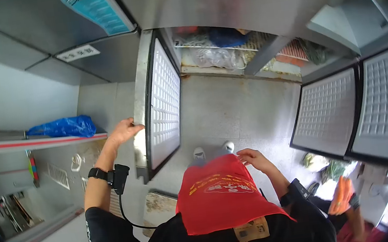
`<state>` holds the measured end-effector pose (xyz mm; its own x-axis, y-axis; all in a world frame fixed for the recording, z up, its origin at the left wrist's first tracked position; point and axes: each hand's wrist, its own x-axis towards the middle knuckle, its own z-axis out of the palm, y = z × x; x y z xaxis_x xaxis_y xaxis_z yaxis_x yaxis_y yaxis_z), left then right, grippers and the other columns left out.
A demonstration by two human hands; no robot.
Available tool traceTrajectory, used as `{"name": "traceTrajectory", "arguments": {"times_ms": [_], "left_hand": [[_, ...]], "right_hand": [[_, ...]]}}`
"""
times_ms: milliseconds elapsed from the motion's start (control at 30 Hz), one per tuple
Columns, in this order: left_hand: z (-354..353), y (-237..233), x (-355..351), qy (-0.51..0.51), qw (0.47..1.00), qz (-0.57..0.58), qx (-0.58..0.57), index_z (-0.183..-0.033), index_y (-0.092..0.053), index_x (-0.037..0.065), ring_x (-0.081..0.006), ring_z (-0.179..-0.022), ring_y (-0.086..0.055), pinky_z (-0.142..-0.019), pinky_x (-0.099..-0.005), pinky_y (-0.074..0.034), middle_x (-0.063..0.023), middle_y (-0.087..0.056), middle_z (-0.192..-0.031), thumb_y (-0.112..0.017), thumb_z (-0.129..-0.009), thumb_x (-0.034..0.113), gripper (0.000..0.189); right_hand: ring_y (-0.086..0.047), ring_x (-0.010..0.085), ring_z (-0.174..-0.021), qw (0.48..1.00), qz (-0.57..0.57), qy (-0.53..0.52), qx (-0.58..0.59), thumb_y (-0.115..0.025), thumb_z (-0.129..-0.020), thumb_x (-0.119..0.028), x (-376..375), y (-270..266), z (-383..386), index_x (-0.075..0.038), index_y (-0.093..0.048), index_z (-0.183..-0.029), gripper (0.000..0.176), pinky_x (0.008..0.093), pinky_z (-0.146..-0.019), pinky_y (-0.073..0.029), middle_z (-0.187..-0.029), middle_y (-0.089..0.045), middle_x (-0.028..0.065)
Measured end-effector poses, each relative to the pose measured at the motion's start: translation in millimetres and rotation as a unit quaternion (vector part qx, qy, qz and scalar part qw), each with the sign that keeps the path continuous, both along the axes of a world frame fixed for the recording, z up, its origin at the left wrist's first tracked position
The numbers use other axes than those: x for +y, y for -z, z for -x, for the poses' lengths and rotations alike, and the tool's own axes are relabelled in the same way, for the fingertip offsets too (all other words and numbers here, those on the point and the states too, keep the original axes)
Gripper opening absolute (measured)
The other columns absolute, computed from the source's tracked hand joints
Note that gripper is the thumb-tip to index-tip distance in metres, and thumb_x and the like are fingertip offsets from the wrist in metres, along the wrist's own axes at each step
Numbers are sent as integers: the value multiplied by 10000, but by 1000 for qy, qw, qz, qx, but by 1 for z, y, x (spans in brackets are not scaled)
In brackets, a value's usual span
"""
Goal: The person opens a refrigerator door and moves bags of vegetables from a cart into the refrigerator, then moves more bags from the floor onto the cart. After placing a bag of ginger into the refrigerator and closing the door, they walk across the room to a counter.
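Note:
My left hand (124,131) holds the outer edge of an open fridge door (164,100), whose inner side is a white ribbed panel with a black seal. Beside the red apron (223,193) on my body is my right hand (254,157), its fingers loosely bent and apart, with nothing visible in it. In front of me the open fridge (237,73) shows wire shelves with plastic bags (212,58) and a dark blue bag (227,37).
Two more open doors (326,113) stand at the right. Behind them a co-worker wears an orange glove (342,195), near bagged vegetables (316,161) on the floor. A blue plastic bag (68,127) lies on a ledge at the left. A stained board (159,209) lies low beside me.

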<state>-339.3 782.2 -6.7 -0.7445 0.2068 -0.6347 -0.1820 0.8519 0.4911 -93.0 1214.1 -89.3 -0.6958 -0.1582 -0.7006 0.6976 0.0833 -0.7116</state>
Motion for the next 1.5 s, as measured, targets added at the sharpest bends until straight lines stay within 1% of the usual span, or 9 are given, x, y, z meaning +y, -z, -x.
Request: {"name": "traceTrajectory", "arguments": {"times_ms": [400,633,867,1067,1133,1200,1267,1433,1500], "left_hand": [[14,23,264,119,975,-70,-175,-1111,-574,42,-234,-1048,-528,-926,-460,-279,-81,-662,-1001,-202,-801,742,851],[108,97,404,28,981,-114,-153,-1326,-391,77,-293,-1194,-419,-964,-534,-242,-81,-446,-1341,-220,-806,736,857],[47,103,512,293,952,-88,-7,-1391,-302,216,-260,-1136,-471,-899,-465,-347,-43,-388,-1371,-459,-854,540,646],[-57,62,644,612,774,-163,2,-889,-637,13,-226,-835,-611,-772,-294,-434,-125,-644,-850,-536,-860,273,280],[-107,56,682,682,710,-174,-24,-924,-623,26,-260,-871,-600,-777,-328,-438,-127,-639,-868,-502,-862,235,249],[-159,81,720,829,503,-234,65,-970,-597,35,-295,-946,-570,-817,-367,-434,-139,-612,-970,-472,-836,175,231],[-233,80,730,784,521,-335,29,-993,-570,37,-324,-1045,-515,-876,-386,-425,-170,-553,-1095,-486,-782,134,247],[-389,53,771,803,250,-392,372,-1044,-575,76,-364,-1203,-383,-1017,-496,-281,-193,-468,-1222,-612,-720,200,349],[-423,53,804,811,282,-309,410,-1031,-592,74,-352,-1197,-392,-1014,-520,-252,-199,-496,-1190,-609,-717,239,356]], "right_hand": [[-585,155,-929,915,-26,403,19,-441,-874,-93,50,7,-216,-60,-557,-1141,293,297,-793,-474,-1028,-615,61],[-580,149,-924,836,-19,548,-9,-435,-886,-96,65,28,-262,-71,-559,-1135,280,293,-797,-467,-1018,-613,53],[-577,134,-922,767,-35,640,-15,-441,-888,-100,67,27,-260,-69,-553,-1142,279,286,-782,-466,-1016,-611,45],[-582,138,-913,723,-40,689,-21,-460,-888,-113,57,15,-255,-59,-551,-1136,269,285,-779,-468,-1020,-614,50],[-583,141,-914,698,-33,715,-32,-458,-886,-111,42,15,-268,-56,-550,-1133,269,285,-778,-468,-1015,-616,54],[-585,145,-915,664,-32,746,-42,-460,-884,-110,32,13,-287,-54,-550,-1133,270,286,-777,-470,-1010,-617,60],[-586,148,-912,635,-28,771,-42,-461,-882,-108,23,16,-304,-52,-550,-1132,271,287,-776,-471,-1005,-618,65],[-592,152,-899,584,-26,811,-10,-458,-873,-91,27,25,-360,-52,-555,-1124,272,292,-772,-473,-996,-621,70],[-592,151,-890,569,-32,822,-9,-447,-869,-80,38,34,-400,-54,-559,-1119,275,297,-768,-476,-989,-623,72]]}}
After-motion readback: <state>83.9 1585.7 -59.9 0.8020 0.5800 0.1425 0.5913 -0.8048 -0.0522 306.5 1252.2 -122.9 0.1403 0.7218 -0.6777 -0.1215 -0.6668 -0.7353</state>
